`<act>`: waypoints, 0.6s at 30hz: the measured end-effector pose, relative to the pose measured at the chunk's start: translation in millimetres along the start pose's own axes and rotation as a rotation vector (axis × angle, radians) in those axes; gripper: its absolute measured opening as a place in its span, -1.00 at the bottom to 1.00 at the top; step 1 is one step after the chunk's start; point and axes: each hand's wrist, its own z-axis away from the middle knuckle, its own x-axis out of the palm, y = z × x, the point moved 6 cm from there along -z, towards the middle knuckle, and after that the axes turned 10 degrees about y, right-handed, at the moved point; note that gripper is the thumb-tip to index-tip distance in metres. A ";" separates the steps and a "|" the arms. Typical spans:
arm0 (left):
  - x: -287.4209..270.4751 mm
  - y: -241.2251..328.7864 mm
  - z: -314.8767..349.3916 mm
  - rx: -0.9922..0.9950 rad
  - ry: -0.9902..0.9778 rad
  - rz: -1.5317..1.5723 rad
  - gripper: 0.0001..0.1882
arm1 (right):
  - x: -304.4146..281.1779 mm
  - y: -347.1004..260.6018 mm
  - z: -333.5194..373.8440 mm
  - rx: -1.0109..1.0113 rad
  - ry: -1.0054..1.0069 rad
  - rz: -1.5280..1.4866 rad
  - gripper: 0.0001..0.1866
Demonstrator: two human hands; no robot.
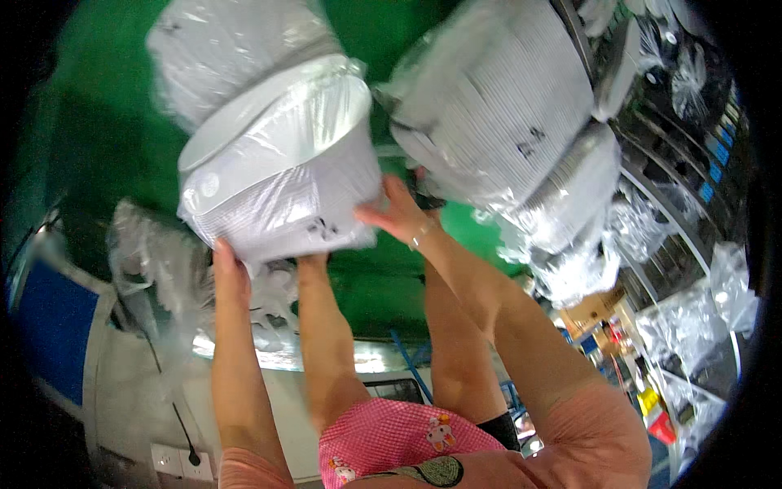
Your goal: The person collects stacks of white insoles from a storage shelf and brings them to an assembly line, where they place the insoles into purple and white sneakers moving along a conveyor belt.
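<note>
In front of me is a stack of nested white oval plastic parts [281, 204], wrapped in clear film and tilted, with its ribbed side toward me and a dark handwritten mark near the bottom. My left hand [230, 269] is pressed to its lower left edge, the fingertips partly hidden. At its right side, my right hand [399, 213] has its thumb over the near face and its fingers along the side. The two hands hold the stack between them. Its lower edge is slightly blurred.
Another wrapped white bundle [236, 53] lies just beyond. To the right are a large wrapped stack [497, 102] and a smaller one [578, 187] on the green floor [98, 122]. Crumpled clear film [155, 253] lies at left. A metal rack [668, 212] stands far right.
</note>
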 end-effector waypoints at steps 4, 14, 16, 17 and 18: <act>-30.4 45.1 41.0 0.006 0.136 0.045 -0.31 | -4.2 -52.0 33.5 -0.142 -0.081 -0.449 -0.37; 52.8 215.5 -32.0 0.294 0.037 -0.117 -0.34 | -72.9 -188.2 -102.3 -0.276 0.188 -0.332 -0.56; 50.0 210.1 -69.6 0.265 0.130 -0.171 -0.25 | -66.0 -183.5 -141.2 -0.338 0.196 -0.412 -0.55; 54.9 206.6 -80.8 0.262 0.119 -0.065 -0.20 | -69.1 -171.6 -156.2 -0.278 0.254 -0.348 -0.52; 61.7 204.4 -89.9 0.252 0.106 0.041 -0.15 | -74.9 -157.4 -167.9 -0.216 0.314 -0.282 -0.50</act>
